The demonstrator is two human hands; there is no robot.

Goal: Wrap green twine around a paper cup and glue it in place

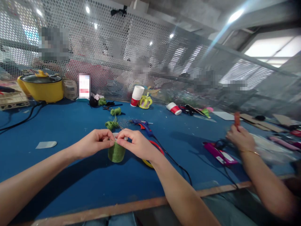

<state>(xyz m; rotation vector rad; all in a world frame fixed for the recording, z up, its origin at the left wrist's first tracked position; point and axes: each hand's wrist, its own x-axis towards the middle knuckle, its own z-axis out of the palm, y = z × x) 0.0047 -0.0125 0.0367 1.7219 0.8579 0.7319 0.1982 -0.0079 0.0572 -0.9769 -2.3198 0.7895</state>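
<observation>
A: Here, in the head view, what is held at the centre of the frame?

B: A strand of green cord (115, 142) is pinched between the left hand (94, 143) and the right hand (137, 144); the fingers of both are closed narrowly on it, tips almost touching. Just below them a cup wrapped in green cord (116, 153) stands on the blue tabletop (70, 125).

A: What could go wrong from here?

B: The cord could be let slip if the pinch is eased, and the wrapping might then come loose. The cup could also be tipped if the strand is pulled sideways, since it is not steadied by either hand.

A: And what lies around?

B: A blue glue gun (143, 124) is laid just above the hands, its black cable (174, 161) trailing under the right forearm, where it could be snagged. A red-and-yellow ring (152, 157) is partly hidden behind the right wrist. Green cord bundles (113, 124) lie above centre, a yellow pot (42, 88) at upper left, paper cups (136, 95) at upper centre. At the right, another person's hand (240, 138) is seen holding something reddish.
</observation>
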